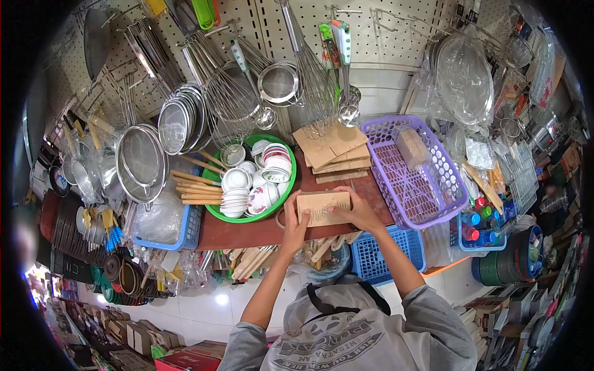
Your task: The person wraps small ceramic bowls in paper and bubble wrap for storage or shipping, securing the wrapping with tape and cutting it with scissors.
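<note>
Item: flat cardboard box (322, 208), lying on the red-brown table (247, 232), between both hands.
Left hand (296, 221): closed on the box's left edge, thumb on top.
Right hand (359, 211): fingers curled over the box's right edge, gripping it.
Adjacent: green basin (276, 201) of white bowls just to the left; stack of like boxes (333, 153) behind; purple basket (427, 201) to the right.

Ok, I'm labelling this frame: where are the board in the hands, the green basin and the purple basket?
board (322, 207), head view, middle of its flat face.
green basin (289, 188), head view, on its right rim.
purple basket (433, 210), head view, on its near wall.
</note>
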